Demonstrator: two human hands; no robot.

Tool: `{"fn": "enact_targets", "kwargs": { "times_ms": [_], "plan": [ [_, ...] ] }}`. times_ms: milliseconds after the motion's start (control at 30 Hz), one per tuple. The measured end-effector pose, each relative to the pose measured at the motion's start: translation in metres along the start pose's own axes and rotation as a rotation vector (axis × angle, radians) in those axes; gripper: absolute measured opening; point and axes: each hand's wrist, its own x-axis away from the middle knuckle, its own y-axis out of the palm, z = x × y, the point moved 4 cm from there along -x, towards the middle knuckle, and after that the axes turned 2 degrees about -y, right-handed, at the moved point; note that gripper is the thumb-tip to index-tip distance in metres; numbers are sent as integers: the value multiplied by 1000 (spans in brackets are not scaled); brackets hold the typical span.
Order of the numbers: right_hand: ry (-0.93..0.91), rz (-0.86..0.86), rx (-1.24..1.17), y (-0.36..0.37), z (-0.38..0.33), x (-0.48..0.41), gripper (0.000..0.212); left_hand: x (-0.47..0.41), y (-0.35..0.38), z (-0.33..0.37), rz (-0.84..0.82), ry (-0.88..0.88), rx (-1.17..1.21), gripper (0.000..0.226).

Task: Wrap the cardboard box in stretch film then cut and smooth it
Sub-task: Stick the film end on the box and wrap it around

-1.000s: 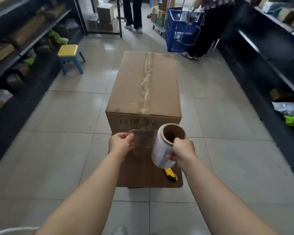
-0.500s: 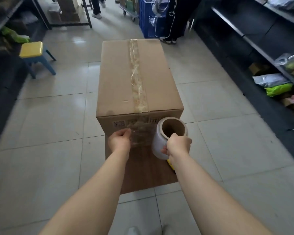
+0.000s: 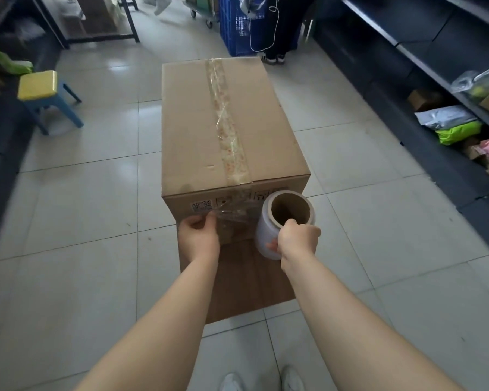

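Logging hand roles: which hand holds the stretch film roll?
The right hand grips the roll; the left hand only pinches the loose film end.

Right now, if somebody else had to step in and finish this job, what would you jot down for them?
Left hand: pinches the loose end of the stretch film in front of the near face of the cardboard box; I cannot tell whether the film touches the box.
Right hand: grips the film roll, with its hollow core facing up.
The box stands on a brown board.
Done: a short length of film is pulled off the roll.
Left: wrap the film round the box, cut it, smooth it down. No cutter is in view.
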Motion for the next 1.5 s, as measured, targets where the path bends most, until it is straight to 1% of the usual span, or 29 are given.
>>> {"fn": "enact_targets", "kwargs": {
  "times_ms": [33, 100, 167, 200, 267, 400, 567, 667, 800, 900, 967, 1000, 1067, 1100, 1200, 1500],
  "plan": [
    [-2, 3, 2, 0, -1, 0, 37, 2, 0, 0, -29, -4, -24, 27],
    [-8, 7, 10, 0, -2, 0, 37, 6, 8, 0, -184, 33, -127, 20],
    [-11, 2, 10, -1, -2, 0, 37, 11, 22, 1, -375, 107, -311, 14],
    [-10, -1, 7, -2, -2, -1, 37, 11, 28, 2, -420, 151, -410, 15],
    [-7, -8, -2, -3, -1, -2, 36, 8, 36, 8, -415, 217, -483, 21],
    [5, -11, -5, -4, 0, -7, 34, 5, 37, 13, -362, 261, -473, 22],
    [2, -4, -5, -4, 1, -10, 35, 18, 35, -8, -438, 277, -447, 18],
    [10, -12, -18, -3, 1, -11, 34, 17, 49, -3, -487, 305, -487, 24],
    [32, -27, -9, -4, 1, -14, 32, 9, 60, 13, -467, 303, -505, 29],
    [82, -41, -15, -8, -1, -22, 38, 7, 61, 11, -463, 303, -505, 29],
    [109, -48, 34, -11, -3, -28, 44, 7, 61, 10, -458, 307, -498, 29],
    [117, -47, 45, -13, -4, -31, 43, 6, 61, 10, -454, 308, -498, 29],
    [132, -22, -33, -18, -6, -33, 29, 6, 62, 10, -449, 317, -497, 29],
    [143, -7, -76, -21, -7, -33, 27, 6, 62, 9, -446, 321, -492, 29],
    [160, 12, -125, -27, -10, -36, 33, 6, 62, 9, -429, 319, -481, 28],
    [202, 46, -256, -38, -19, -47, 38, 10, 63, 11, -419, 292, -472, 30]
  ]
}}
